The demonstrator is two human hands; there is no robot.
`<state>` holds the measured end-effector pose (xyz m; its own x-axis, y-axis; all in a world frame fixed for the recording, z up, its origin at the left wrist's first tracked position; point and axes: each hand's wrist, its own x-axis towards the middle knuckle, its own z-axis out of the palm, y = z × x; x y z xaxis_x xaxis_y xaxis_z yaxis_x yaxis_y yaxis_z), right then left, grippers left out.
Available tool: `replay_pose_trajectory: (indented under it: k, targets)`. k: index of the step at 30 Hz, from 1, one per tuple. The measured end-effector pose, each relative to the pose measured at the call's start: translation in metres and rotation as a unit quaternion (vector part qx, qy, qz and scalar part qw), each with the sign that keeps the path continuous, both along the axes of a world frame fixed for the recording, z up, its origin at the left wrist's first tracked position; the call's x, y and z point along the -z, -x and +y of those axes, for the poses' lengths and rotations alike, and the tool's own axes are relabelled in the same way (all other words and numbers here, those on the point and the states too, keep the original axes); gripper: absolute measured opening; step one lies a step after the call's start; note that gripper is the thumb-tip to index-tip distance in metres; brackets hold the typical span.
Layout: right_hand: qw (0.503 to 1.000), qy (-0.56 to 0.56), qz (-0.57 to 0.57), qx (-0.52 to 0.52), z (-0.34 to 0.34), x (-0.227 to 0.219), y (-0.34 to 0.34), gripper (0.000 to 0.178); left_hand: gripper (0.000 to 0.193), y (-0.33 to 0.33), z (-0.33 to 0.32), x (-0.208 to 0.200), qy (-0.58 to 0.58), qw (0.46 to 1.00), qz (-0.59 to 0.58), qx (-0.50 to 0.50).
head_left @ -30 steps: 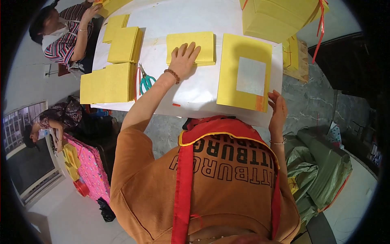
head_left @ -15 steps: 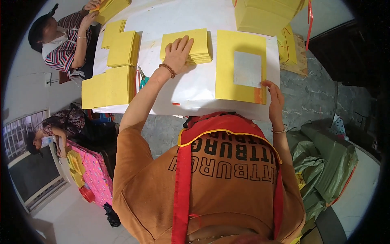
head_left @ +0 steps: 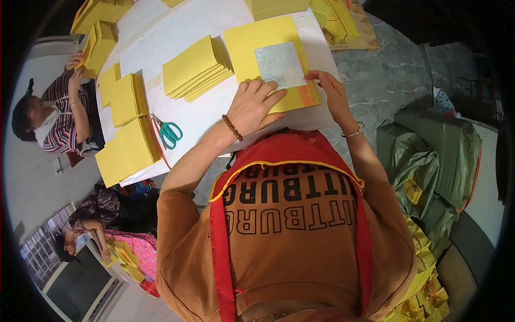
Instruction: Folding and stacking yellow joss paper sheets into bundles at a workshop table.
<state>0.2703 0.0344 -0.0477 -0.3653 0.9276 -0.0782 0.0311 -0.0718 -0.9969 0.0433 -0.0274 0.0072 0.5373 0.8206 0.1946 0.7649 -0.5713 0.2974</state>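
Head view: left hand (head_left: pixel 256 104) flat, fingers spread, pressing yellow sheet (head_left: pixel 248 40) w/ silver square (head_left: pixel 279 64); right hand (head_left: pixel 331 92) open, fingertips on sheet's edge. Yellow stack (head_left: pixel 194 67) just beyond left hand.

Green plastic bag (head_left: pixel 440 155), bulky, crumpled, well right of right hand (head_left: pixel 332 94). Smaller bundles wrapped in yellow w/ gold ribbon (head_left: pixel 424 300) below it, far behind that hand. No labels, signs or screens seen.

top paper stacks (head_left: pixel 102 8) cut off, left fingertips hidden
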Motion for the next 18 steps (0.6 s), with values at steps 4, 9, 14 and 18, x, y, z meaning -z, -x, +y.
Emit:
replay_pose_trajectory:
  k: [4,9,14,18]
  targets:
    - [1.000,0.000,0.013,0.000,0.000,0.003,-0.003,0.036,0.030,-0.001,0.006,-0.004,0.010,0.997,-0.068,0.026]
    - [1.000,0.003,0.013,0.002,0.000,0.003,-0.004,0.036,0.014,-0.003,0.014,-0.003,0.085,0.986,-0.145,-0.004]
    - [1.000,0.006,0.006,-0.001,0.002,0.003,-0.004,0.035,0.015,0.004,0.026,-0.011,0.235,0.952,-0.193,-0.029]
    - [1.000,0.007,0.011,0.000,0.002,0.004,-0.003,0.035,0.016,0.009,0.033,0.001,0.372,0.891,-0.247,-0.075]
